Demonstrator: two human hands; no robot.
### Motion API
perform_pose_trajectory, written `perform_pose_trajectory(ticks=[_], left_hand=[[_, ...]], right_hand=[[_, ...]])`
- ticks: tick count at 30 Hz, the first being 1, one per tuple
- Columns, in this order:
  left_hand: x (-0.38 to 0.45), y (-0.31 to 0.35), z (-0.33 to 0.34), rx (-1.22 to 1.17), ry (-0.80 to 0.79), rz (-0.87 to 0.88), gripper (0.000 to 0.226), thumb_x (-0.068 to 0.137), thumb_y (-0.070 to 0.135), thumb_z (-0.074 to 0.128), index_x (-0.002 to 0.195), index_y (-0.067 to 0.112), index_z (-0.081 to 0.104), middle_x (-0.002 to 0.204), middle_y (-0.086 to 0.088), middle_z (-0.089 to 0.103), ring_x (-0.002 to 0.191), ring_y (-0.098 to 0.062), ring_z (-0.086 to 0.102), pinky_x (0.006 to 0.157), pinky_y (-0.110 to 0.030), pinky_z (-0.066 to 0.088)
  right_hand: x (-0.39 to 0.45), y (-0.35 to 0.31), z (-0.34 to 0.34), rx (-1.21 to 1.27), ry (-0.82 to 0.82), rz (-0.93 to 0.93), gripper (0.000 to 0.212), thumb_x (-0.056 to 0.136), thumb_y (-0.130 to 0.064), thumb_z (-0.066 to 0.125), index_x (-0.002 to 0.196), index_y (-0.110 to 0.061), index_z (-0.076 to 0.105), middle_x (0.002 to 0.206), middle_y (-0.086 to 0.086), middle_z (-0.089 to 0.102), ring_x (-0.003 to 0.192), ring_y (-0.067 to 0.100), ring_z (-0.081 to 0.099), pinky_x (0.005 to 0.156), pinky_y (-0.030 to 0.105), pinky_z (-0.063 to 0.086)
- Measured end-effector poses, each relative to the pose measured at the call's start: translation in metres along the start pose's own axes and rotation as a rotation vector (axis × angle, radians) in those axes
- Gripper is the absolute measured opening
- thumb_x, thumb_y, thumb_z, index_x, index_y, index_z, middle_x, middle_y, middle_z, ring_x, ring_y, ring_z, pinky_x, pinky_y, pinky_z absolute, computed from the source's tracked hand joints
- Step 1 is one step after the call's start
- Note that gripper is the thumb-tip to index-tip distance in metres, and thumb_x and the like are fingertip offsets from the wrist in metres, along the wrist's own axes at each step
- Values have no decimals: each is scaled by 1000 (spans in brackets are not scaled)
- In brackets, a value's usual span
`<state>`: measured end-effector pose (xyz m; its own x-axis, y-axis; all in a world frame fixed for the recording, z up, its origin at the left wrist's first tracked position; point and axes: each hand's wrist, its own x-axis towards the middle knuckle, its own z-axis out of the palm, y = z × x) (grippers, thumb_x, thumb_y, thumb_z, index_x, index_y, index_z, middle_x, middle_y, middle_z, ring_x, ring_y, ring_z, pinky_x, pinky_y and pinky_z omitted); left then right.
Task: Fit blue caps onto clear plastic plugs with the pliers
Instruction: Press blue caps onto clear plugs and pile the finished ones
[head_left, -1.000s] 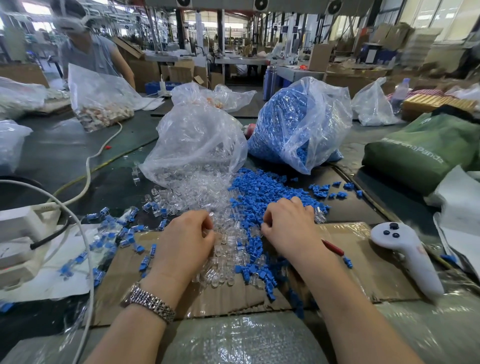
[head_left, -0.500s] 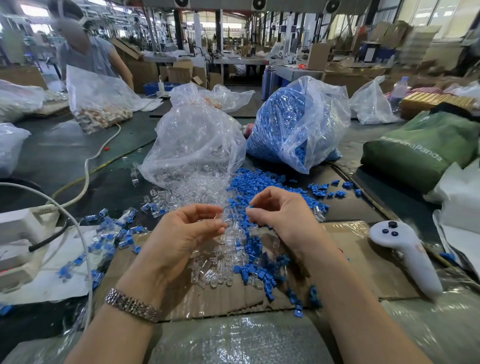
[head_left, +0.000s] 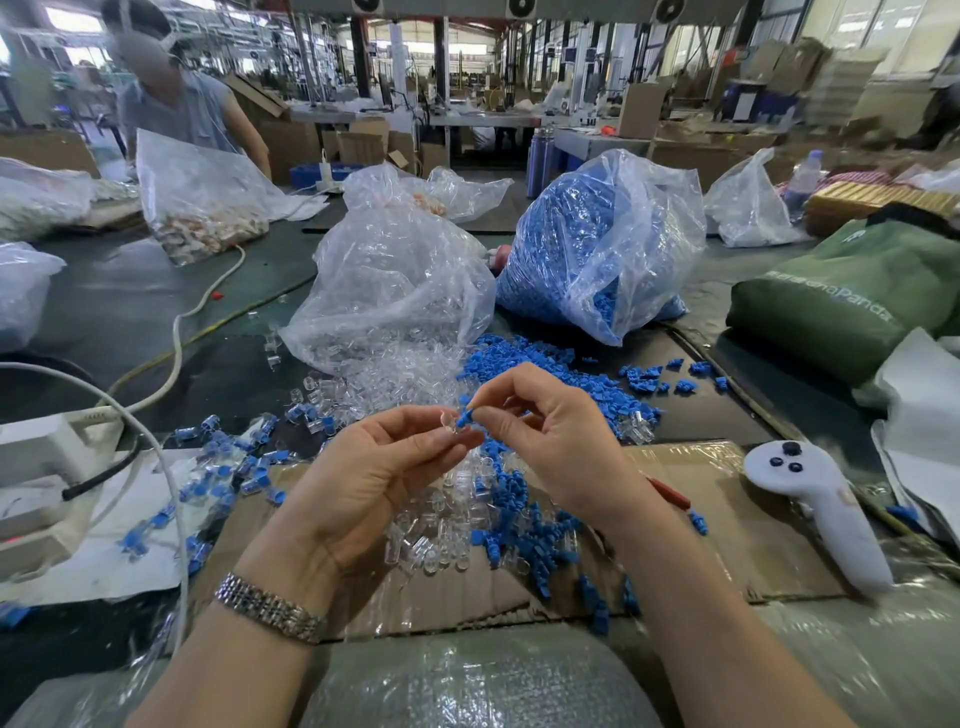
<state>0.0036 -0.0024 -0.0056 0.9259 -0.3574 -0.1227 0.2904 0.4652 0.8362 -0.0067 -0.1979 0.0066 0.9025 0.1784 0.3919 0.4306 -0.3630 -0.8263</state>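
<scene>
Blue cap (head_left: 464, 415): pinched by the right hand (head_left: 550, 441), touching the clear plug (head_left: 449, 422) pinched by the left hand (head_left: 374, 467) — held above the near loose heap.
Handling: likely light, stiff, slippery — grip the sides.
Pliers (head_left: 670, 493): red handle only, under the right wrist.
Room: open cardboard (head_left: 727, 530) near right; bags crowd the far side.

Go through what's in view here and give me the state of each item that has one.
left hand: raised, pinching a clear plug
right hand: raised, pinching a blue cap against the plug
bag of clear plugs: open, spilling
bag of blue caps: open, spilling
red-handled tool: lying untouched
</scene>
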Motion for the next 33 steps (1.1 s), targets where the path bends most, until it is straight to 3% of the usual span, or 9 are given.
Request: perform_pose_trajectory(ticks=[4, 12, 20, 24, 26, 28, 30, 33], left_hand=[[0, -1, 0, 8, -15, 11, 20, 77, -10, 69, 94, -3, 78, 111, -27, 72, 107, -35, 73, 75, -26, 61], [-2, -1, -1, 75, -32, 31, 22, 74, -9, 72, 93, 0, 78, 111, -27, 72, 106, -37, 73, 77, -27, 61], [-3, -2, 0, 112, -39, 60, 23, 75, -6, 71, 97, -3, 78, 109, -28, 73, 102, -36, 74, 78, -26, 61], [-2, -2, -3, 105, -39, 63, 26, 79, -5, 71, 105, -6, 75, 113, -30, 71, 105, -37, 73, 81, -28, 60], [0, -3, -5, 78, -28, 66, 25, 79, -6, 71, 104, -5, 75, 113, -30, 71, 106, -38, 72, 81, -28, 61], [1, -3, -7, 52, -23, 72, 24, 81, -8, 70, 104, -5, 75, 114, -30, 70, 107, -39, 72, 80, -28, 61], [3, -3, -9, 37, -18, 80, 24, 83, -9, 69, 105, -4, 75, 114, -30, 70, 106, -39, 72, 79, -28, 61], [3, -3, -11, 35, -1, 97, 22, 82, -7, 71, 104, -2, 76, 114, -29, 71, 105, -37, 73, 78, -28, 61]], right_hand=[[1, 2, 3, -92, 2, -78, 6, 95, -15, 71, 93, -21, 70, 93, -9, 62, 85, 13, 64, 79, 28, 54], [0, 5, 3, -111, -41, -126, 8, 94, -14, 71, 93, -22, 71, 93, -12, 59, 86, 13, 63, 77, 20, 50], [-2, 4, 1, -89, -45, -97, 6, 94, -17, 72, 98, -22, 71, 90, -7, 65, 82, 15, 63, 75, 24, 52], [-1, 4, -8, -31, -7, 50, 21, 92, -42, 71, 110, -36, 63, 94, -13, 66, 82, 4, 63, 74, 23, 54], [-1, 9, -18, -290, 110, 178, 27, 92, -50, 68, 111, -34, 60, 97, -15, 62, 90, 2, 59, 80, 19, 50], [-2, 17, -28, -649, 110, 419, 46, 91, -58, 65, 122, -26, 56, 117, -8, 55, 111, 12, 54, 96, 34, 49], [-5, 24, -35, -830, 18, 655, 65, 87, -65, 65, 128, -17, 53, 130, 7, 49, 125, 27, 46, 105, 47, 45], [-4, 27, -37, -884, -92, 758, 53, 85, -64, 67, 98, -13, 57, 118, 13, 56, 112, 30, 49, 93, 45, 50]])
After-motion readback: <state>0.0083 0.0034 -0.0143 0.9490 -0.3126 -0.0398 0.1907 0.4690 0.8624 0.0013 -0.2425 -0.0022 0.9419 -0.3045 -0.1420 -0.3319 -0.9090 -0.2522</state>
